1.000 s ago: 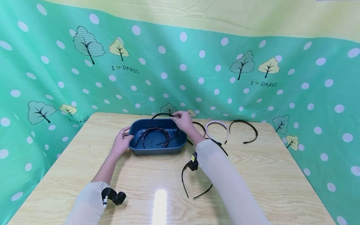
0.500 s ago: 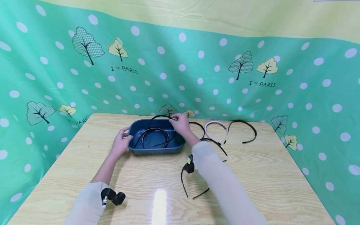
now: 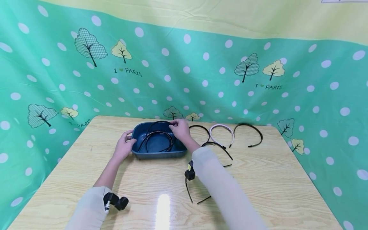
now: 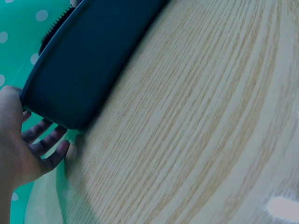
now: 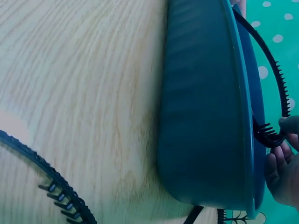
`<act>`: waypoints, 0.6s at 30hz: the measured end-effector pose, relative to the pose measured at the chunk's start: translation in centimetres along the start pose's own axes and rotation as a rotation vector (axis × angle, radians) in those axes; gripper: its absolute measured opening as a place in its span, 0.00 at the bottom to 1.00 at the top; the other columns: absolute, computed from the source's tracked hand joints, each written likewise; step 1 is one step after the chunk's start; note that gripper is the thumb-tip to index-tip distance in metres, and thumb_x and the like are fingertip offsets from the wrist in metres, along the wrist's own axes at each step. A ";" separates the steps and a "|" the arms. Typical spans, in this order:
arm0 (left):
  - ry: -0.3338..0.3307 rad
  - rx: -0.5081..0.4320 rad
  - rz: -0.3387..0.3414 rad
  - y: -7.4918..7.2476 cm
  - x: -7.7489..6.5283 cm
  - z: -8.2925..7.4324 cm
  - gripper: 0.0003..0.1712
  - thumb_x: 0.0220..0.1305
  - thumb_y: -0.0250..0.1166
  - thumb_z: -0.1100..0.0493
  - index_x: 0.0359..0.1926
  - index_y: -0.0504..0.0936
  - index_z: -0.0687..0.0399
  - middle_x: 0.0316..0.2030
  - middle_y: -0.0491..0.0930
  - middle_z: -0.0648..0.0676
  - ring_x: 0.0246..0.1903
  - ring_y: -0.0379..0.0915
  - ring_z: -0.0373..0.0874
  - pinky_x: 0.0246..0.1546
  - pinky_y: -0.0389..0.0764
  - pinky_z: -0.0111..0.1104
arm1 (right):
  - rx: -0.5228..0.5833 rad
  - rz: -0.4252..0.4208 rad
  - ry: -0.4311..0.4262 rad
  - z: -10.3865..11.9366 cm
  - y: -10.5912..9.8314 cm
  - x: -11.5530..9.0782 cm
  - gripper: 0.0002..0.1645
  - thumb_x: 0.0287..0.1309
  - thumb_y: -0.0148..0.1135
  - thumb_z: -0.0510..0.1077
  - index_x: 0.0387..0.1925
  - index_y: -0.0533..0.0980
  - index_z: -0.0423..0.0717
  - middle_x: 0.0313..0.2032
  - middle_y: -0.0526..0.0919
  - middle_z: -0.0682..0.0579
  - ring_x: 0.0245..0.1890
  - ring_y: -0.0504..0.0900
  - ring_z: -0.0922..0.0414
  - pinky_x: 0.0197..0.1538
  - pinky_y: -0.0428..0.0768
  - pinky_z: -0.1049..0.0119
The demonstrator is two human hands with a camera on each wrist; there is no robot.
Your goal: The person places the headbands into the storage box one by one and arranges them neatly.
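Note:
A dark blue plastic basin [image 3: 161, 155] stands near the table's back edge. My left hand [image 3: 123, 147] grips its left end, thumb at the rim and fingers along the outer wall, as the left wrist view shows too. My right hand [image 3: 181, 130] pinches a black toothed headband [image 5: 268, 53] between thumb and fingers over the basin's back right side. This headband reaches down inside the basin, its lower ends hidden by the wall in the right wrist view. Another black headband [image 3: 156, 133] lies in the basin, overlapped by the held one in the head view.
Right of the basin lie a black headband [image 3: 202, 126], a pale pink one [image 3: 221, 126] and a dark one [image 3: 256, 127]. Nearer is another black headband [image 3: 225, 152]. One more headband [image 3: 188, 191] lies partly hidden under my right forearm. A dotted green curtain [image 3: 187, 86] hangs behind the table.
My right hand has moved left and down with the black headband, which now sits lower in the basin. My left hand has stayed at the basin's left end.

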State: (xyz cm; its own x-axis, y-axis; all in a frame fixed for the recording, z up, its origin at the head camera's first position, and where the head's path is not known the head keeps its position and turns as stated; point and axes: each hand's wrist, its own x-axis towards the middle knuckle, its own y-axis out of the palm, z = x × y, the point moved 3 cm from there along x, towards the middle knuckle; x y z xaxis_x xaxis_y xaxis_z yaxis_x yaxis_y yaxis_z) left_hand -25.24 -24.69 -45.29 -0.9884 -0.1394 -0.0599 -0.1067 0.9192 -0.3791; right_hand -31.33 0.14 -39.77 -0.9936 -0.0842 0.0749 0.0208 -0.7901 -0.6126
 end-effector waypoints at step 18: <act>0.004 0.001 -0.004 0.0 -0.1 -0.1 0.30 0.68 0.48 0.60 0.70 0.56 0.54 0.57 0.69 0.69 0.50 0.72 0.58 0.36 0.74 0.25 | -0.033 0.008 0.040 -0.3 2.0 -0.8 0.13 0.61 0.60 0.46 0.47 0.80 0.49 0.32 0.76 0.52 0.24 0.73 0.59 0.26 0.69 0.70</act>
State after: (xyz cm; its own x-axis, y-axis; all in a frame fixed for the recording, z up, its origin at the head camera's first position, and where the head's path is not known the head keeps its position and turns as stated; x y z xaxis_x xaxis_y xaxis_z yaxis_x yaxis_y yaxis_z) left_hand -25.18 -24.62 -45.25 -0.9885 -0.1412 -0.0548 -0.1101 0.9185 -0.3798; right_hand -30.57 -1.15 -41.29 -0.9971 -0.0652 0.0390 0.0254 -0.7694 -0.6383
